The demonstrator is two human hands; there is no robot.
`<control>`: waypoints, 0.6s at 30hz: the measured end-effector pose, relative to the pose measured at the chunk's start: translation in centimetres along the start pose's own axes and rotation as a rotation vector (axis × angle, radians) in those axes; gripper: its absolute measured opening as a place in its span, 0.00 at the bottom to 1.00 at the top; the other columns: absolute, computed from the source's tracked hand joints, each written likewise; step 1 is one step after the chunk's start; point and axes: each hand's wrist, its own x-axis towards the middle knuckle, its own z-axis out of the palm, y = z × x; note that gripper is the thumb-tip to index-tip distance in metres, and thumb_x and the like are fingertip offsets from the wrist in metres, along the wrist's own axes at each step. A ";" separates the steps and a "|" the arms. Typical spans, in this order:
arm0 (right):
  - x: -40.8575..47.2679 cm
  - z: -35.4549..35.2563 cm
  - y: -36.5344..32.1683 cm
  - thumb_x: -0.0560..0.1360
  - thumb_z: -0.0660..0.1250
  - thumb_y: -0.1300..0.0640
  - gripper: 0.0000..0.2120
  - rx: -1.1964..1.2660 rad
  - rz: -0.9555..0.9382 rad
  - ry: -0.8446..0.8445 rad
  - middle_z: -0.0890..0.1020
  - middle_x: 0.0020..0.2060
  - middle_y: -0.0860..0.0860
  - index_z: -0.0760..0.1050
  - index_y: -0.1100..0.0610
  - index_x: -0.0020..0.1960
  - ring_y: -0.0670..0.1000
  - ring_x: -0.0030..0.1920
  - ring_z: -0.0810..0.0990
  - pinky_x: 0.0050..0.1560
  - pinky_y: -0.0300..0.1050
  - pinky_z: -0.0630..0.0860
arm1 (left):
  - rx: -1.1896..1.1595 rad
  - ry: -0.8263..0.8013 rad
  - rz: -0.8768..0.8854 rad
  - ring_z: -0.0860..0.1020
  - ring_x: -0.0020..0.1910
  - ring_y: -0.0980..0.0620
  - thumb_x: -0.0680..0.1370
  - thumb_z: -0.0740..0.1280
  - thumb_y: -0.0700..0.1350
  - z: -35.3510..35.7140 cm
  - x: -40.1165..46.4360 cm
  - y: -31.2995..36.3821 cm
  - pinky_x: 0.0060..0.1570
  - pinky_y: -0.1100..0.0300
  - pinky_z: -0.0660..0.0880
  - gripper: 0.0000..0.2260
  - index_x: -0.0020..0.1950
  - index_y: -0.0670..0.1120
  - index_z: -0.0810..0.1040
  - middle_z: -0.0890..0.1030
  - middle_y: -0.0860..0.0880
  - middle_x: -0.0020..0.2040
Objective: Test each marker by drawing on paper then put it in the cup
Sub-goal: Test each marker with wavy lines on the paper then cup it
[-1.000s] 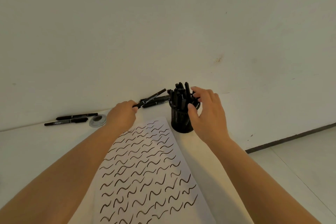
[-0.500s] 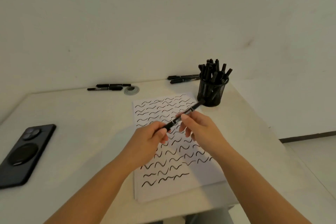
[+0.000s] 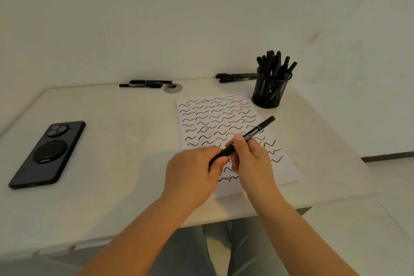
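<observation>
1. Black and capped at its far end, the marker (image 3: 246, 138) is hanging slanted above the near half of the paper (image 3: 226, 119), which is lying toward the table's (image 3: 116, 132) right edge, covered in wavy black strokes.
2. Your left hand (image 3: 192, 175) is curling its fingers round the marker's near end, and your right hand (image 3: 251, 159) is pinching the barrel just beyond it.
3. At the table's far right corner the mesh cup (image 3: 270, 91) is standing upright, crowded with markers, just past the paper's far right corner.
4. Along the far edge, spare markers (image 3: 235, 76) are lying beside the cup, and two more markers (image 3: 143, 83) are resting next to a round grommet (image 3: 173, 88).
5. Near the left edge a phone (image 3: 48, 153) is lying camera side up.
</observation>
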 end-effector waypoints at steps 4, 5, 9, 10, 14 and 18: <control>0.4 -0.7 -0.1 0.77 0.58 0.50 0.15 0.085 0.076 0.161 0.71 0.22 0.46 0.73 0.52 0.33 0.46 0.25 0.68 0.31 0.44 0.67 | 0.197 0.060 0.127 0.72 0.27 0.55 0.75 0.65 0.52 -0.3 -0.2 0.3 0.25 0.67 0.60 0.07 0.47 0.51 0.80 0.79 0.55 0.32; 1.1 -1.7 -0.3 0.77 0.57 0.50 0.15 0.140 0.122 0.242 0.70 0.23 0.46 0.71 0.53 0.34 0.45 0.24 0.68 0.29 0.42 0.67 | 0.222 0.095 0.152 0.73 0.25 0.54 0.73 0.69 0.50 -0.3 -0.4 0.1 0.24 0.67 0.61 0.05 0.45 0.50 0.81 0.80 0.54 0.31; 2.5 -5.9 -0.2 0.77 0.59 0.49 0.15 0.152 0.055 0.280 0.71 0.20 0.45 0.73 0.55 0.36 0.42 0.22 0.67 0.23 0.34 0.67 | 0.192 0.067 0.096 0.77 0.29 0.54 0.75 0.65 0.52 -0.4 -1.0 -1.3 0.26 0.60 0.72 0.08 0.47 0.51 0.81 0.82 0.55 0.35; 2.3 -6.3 0.3 0.76 0.61 0.49 0.13 0.064 0.007 0.226 0.73 0.20 0.45 0.73 0.55 0.36 0.42 0.22 0.68 0.25 0.34 0.67 | 0.122 0.027 0.041 0.76 0.33 0.54 0.77 0.62 0.54 -0.3 -0.8 -1.6 0.30 0.60 0.72 0.09 0.50 0.53 0.79 0.81 0.56 0.38; 1.3 -7.4 2.2 0.71 0.68 0.53 0.06 -0.182 -0.177 0.109 0.79 0.25 0.43 0.73 0.50 0.36 0.42 0.26 0.75 0.31 0.33 0.72 | 0.009 -0.111 -0.001 0.71 0.38 0.57 0.78 0.55 0.57 1.7 0.2 -1.9 0.34 0.65 0.65 0.12 0.54 0.54 0.73 0.74 0.56 0.40; 1.1 -8.2 3.2 0.71 0.67 0.55 0.05 -0.208 -0.200 -0.002 0.82 0.30 0.44 0.73 0.49 0.37 0.44 0.30 0.81 0.34 0.33 0.75 | 0.012 -0.095 -0.037 0.71 0.38 0.55 0.79 0.55 0.56 3.3 0.0 -1.9 0.35 0.61 0.68 0.11 0.53 0.53 0.73 0.73 0.53 0.40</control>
